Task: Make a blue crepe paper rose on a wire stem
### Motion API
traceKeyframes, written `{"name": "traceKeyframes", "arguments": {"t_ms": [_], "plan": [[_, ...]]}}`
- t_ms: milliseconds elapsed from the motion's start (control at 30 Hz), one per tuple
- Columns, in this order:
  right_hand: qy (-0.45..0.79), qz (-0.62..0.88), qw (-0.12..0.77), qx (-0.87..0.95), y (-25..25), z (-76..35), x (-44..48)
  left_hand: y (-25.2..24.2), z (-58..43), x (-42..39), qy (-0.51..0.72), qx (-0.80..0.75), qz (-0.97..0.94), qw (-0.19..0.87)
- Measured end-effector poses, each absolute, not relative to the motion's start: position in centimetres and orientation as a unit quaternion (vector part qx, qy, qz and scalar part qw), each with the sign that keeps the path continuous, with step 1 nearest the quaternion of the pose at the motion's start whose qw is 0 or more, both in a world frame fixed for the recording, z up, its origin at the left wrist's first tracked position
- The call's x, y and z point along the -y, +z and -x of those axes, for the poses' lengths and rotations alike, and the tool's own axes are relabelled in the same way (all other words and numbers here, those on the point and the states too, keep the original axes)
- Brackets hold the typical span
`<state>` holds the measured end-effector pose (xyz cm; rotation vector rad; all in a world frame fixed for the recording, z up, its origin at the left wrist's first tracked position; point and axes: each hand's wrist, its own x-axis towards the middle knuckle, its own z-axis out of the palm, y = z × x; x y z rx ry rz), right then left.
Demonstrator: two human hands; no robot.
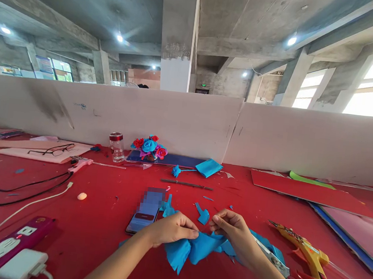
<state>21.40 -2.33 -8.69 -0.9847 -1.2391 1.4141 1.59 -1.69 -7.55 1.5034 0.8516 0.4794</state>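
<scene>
My left hand (177,231) pinches the upper edge of a blue crepe paper piece (177,254) between thumb and fingers. My right hand (232,231) has its thumb and fingertips pressed together at the paper's right part; the exact contact is partly hidden. The paper hangs in creased, ragged-edged folds between the hands, just above the red table (88,244). Small blue scraps (202,214) lie just beyond. Scissors (273,260) lie partly under my right forearm, beside more blue paper (270,247). A phone (144,219) lies beyond my left wrist.
A yellow glue gun (308,250) lies at right, before stacked coloured sheets (314,193). Farther back are a wire stem (186,184), a blue flower (176,171), a bouquet (149,146) and a jar (116,147). A power strip (12,241) and cables occupy the left.
</scene>
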Motion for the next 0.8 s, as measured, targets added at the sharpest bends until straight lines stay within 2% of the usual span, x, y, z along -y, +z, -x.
{"name": "traceKeyframes", "arguments": {"t_ms": [667,800], "plan": [[0.591,0.42,0.478,0.496,-8.9,-21.6,2.1,-7.4,-1.2,0.9,0.381,-0.391,-0.664,0.511],[0.6,0.408,0.485,0.488,-8.6,-21.5,2.2,-7.2,-0.9,0.7,0.396,-0.391,-0.645,0.524]]}}
